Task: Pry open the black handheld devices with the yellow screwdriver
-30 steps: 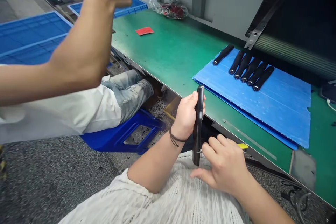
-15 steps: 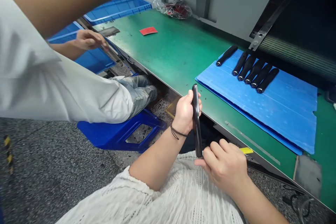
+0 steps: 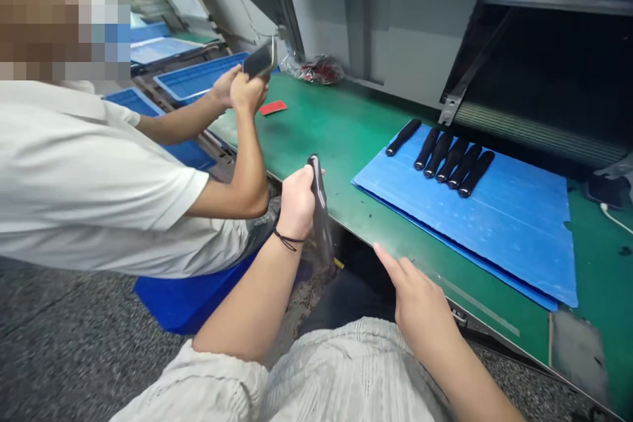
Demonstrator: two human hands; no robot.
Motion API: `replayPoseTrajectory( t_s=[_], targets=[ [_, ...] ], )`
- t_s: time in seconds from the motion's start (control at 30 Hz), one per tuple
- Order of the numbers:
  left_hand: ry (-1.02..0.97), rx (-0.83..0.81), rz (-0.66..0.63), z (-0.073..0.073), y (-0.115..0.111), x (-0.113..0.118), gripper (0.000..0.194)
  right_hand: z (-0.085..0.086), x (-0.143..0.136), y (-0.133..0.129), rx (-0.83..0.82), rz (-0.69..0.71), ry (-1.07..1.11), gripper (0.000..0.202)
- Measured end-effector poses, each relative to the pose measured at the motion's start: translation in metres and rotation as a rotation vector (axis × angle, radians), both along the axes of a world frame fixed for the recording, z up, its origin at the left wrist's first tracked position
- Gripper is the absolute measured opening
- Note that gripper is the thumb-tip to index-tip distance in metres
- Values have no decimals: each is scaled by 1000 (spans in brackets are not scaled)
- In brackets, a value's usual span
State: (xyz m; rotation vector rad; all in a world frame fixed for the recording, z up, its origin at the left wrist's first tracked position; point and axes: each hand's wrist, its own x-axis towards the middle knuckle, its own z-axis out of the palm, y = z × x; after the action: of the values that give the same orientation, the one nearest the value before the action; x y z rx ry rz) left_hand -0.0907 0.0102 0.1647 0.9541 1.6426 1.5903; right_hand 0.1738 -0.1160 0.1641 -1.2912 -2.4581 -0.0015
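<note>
My left hand (image 3: 298,201) is closed around a glossy black handle-shaped piece (image 3: 322,224), which slants down in front of the table edge, its lower part blurred. To its right, apart from the piece, is my right hand (image 3: 420,297), back up, with the index finger stretched forward and the other fingers curled under. Whatever those fingers hold is hidden. Several black handles (image 3: 450,161) lie side by side on a blue sheet (image 3: 514,237), with one (image 3: 403,138) slightly apart at the left.
At the left a co-worker's hands (image 3: 247,89) hold a dark flat object (image 3: 260,59) above the green table (image 3: 321,119). A red piece (image 3: 273,107) and a plastic bag (image 3: 321,70) lie farther back. A grey plate (image 3: 577,346) rests at the right front edge.
My right hand has come away from the black piece's lower end, and its yellow item no longer shows there. The camera view has tilted up. The co-worker's hands now hold a dark flat object.
</note>
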Motion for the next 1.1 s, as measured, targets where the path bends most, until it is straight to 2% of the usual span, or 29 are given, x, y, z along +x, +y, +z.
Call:
replayPoseTrajectory(
  t_s=[0.03, 0.1, 0.2, 0.3, 0.43, 0.5, 0.57, 0.67, 0.73, 0.8, 0.9, 1.0, 1.1],
  targets=[
    [223, -52, -36, 2, 15, -4, 48, -1, 2, 2, -32, -26, -2, 84],
    [481, -112, -90, 6, 49, -7, 42, -3, 10, 3, -82, -75, 57, 81],
    [686, -188, -142, 14, 105, -8, 34, -6, 28, -3, -116, -118, 127, 67],
    [852, -305, -195, 18, 153, -8, 31, -9, 52, -19, -147, -131, 121, 74],
    [1033, -334, -228, 22, 187, 4, 34, -16, 88, -46, -206, -244, 195, 70],
    [1097, -272, -251, 24, 196, 24, 40, -23, 103, -57, -252, -272, 233, 61],
    [1118, -219, -304, 22, 202, 55, 44, -29, 112, -64, -307, -265, 246, 51],
    [1069, -210, -421, 14, 208, 105, 50, -35, 111, -66, -311, -299, 244, 42],
    [1001, -219, -462, 9, 210, 126, 48, -35, 102, -66, -255, -335, 256, 41],
    [904, -213, -466, 9, 208, 132, 38, -34, 93, -66, -209, -361, 276, 39],
    [709, -169, -447, 23, 195, 118, 27, -30, 85, -67, -193, -370, 305, 35],
    [449, -106, -487, 42, 158, 98, 29, -19, 79, -62, -150, -351, 398, 27],
    [163, -28, -620, 52, 89, 92, 39, -1, 68, -47, -65, -217, 533, 17]
  ],
)
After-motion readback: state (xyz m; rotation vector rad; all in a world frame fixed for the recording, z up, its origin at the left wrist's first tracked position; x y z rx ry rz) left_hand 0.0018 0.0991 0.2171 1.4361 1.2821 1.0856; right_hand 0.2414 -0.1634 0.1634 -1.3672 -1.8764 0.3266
